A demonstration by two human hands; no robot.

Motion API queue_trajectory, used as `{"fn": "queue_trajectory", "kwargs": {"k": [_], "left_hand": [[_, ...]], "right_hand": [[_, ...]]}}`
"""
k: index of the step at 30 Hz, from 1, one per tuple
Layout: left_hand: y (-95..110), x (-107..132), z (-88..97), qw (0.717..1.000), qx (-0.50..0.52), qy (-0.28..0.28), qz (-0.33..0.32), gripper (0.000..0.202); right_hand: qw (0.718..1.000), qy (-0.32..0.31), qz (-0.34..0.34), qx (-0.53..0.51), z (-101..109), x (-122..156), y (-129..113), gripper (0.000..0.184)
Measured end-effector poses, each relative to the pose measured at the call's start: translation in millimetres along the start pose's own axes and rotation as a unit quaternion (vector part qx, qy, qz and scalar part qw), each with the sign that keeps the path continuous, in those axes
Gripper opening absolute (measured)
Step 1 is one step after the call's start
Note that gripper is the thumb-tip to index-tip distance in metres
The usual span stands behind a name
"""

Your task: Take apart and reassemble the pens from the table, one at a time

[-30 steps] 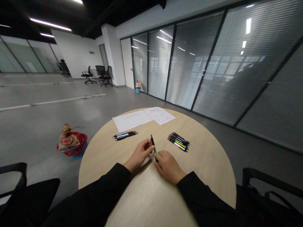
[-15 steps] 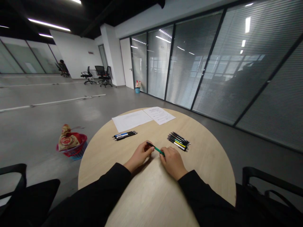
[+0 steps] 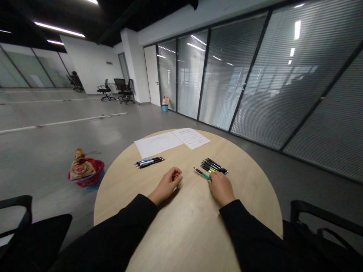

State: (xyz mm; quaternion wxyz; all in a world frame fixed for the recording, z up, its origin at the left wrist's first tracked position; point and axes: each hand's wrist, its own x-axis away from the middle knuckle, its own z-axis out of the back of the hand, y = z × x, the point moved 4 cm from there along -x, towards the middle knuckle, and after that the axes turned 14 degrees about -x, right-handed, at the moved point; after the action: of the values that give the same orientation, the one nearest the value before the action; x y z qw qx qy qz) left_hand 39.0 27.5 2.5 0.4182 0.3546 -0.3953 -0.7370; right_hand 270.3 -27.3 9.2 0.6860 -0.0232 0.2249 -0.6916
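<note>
My right hand (image 3: 222, 187) is closed on the rear end of a green pen (image 3: 203, 173) with a dark front part. The pen's tip points up and left, away from the hand. Just beyond my fingers lies a row of several pens (image 3: 214, 165), mostly black, with a yellow one among them; the hand covers the near part of this row. My left hand (image 3: 168, 185) rests over the table's middle, its fingers loosely curled and the thumb a little apart, with nothing visible in it. Farther left is a small group of pens (image 3: 149, 162), blue, white and black.
The round wooden table (image 3: 181, 234) bears two printed paper sheets, a left sheet (image 3: 159, 143) and a right sheet (image 3: 193, 138), at its far edge. A basket (image 3: 96, 183) with a paper bag stands on the floor at left. Chairs flank me; one armrest (image 3: 326, 215) shows at right.
My right hand has moved right with the green pen, towards the right-hand row. My left hand has let go of the pen's dark end and stays nearly in place.
</note>
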Motion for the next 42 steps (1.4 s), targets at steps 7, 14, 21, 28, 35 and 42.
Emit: {"fn": "queue_trajectory", "kwargs": {"k": [7,14,21,28,35,42], "left_hand": [[6,2,1.1,1.0,-0.005,-0.02,0.006,0.021],[12,4,2.3,0.999,-0.001,-0.032,0.011,0.023],[14,4,3.6,0.999,-0.013,-0.033,0.01,0.024],[11,3,3.5,0.999,-0.024,-0.032,0.001,0.02],[8,0,4.4,0.998,-0.048,-0.031,-0.015,0.02],[8,-5,22.9,0.975,-0.215,0.017,-0.061,0.019]], "right_hand": [[0.999,-0.002,-0.034,0.013,3,-2,18,0.009],[0.999,-0.003,-0.038,-0.012,7,-3,22,0.008],[0.999,0.016,-0.026,-0.023,3,-4,26,0.008],[0.999,0.034,-0.026,-0.027,3,-4,24,0.01],[0.999,0.046,-0.007,-0.017,4,-3,15,0.009],[0.998,0.05,0.003,-0.025,4,-3,13,0.008]]}}
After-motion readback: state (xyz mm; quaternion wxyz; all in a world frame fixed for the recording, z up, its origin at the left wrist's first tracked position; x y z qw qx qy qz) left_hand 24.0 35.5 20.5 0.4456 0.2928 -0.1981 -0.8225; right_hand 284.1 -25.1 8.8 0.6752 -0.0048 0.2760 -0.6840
